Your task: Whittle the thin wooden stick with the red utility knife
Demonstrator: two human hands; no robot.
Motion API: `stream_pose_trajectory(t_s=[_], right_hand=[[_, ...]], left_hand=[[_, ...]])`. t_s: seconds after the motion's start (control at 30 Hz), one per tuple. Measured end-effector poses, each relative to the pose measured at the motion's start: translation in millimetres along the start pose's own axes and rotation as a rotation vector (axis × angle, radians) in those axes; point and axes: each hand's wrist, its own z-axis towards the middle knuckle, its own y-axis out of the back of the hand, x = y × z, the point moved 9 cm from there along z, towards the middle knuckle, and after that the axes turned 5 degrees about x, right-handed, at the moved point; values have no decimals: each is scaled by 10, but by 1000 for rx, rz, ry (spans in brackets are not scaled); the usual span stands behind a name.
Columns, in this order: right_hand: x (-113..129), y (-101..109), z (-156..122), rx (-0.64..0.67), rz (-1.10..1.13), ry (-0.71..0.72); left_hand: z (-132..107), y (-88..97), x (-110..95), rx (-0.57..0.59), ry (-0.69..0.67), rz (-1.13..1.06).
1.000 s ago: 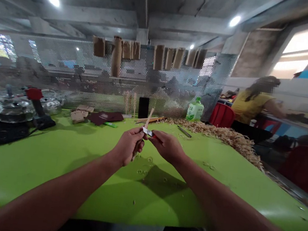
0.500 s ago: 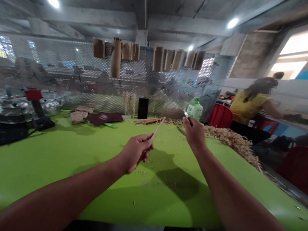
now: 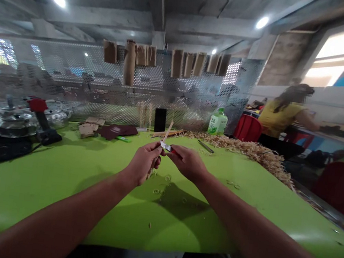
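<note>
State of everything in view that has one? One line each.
wooden strip: slanted, upper end free
knife: blade bare, at the wooden strip
left hand: closed around the wooden strip
right hand: closed around the knife
bottle: upright, capped
black slab: upright, face dark
slim dark tool: lying down
shavings: loose, curled, heaped
brown pieces: hanging in a row
</note>
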Motion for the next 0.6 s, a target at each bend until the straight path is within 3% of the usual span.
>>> stream_pose_trajectory(t_s=[0.2, 0.4, 0.5, 0.6], right_hand=[[-34, 48, -10, -46, -132, -21], [-106, 161, 9, -121, -176, -56], [-423, 301, 41, -179, -158, -175], [-1034, 563, -37, -310, -74, -470]], left_hand=[[-21, -43, -65, 38, -53, 15], [-12, -80, -23, 77, -12, -8], [-48, -104, 32, 93, 25, -13], [-96, -175, 72, 144, 48, 24]])
